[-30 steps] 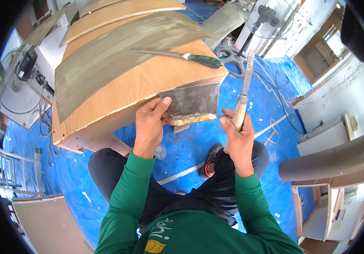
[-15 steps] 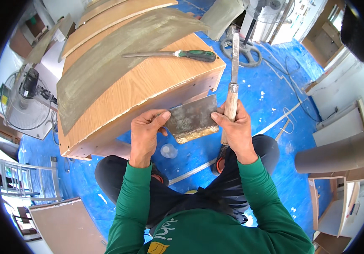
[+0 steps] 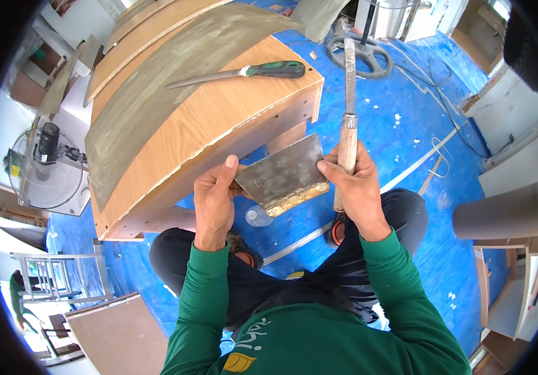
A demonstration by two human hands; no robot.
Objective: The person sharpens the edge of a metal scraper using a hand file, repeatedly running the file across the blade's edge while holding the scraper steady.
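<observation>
Your left hand [image 3: 211, 201], loosely curled, is holding the plate [image 3: 286, 172] mid-frame; your right hand [image 3: 360, 190] is tightly gripping the knife [image 3: 348, 134] and pinching the plate.

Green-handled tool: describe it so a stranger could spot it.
Start at the large wooden unit ahead. On top, toward its right end, lies a slim metal tool, tip pointing left. Its green and black handle sets it apart from the wooden-handled tool in the right hand.
</observation>
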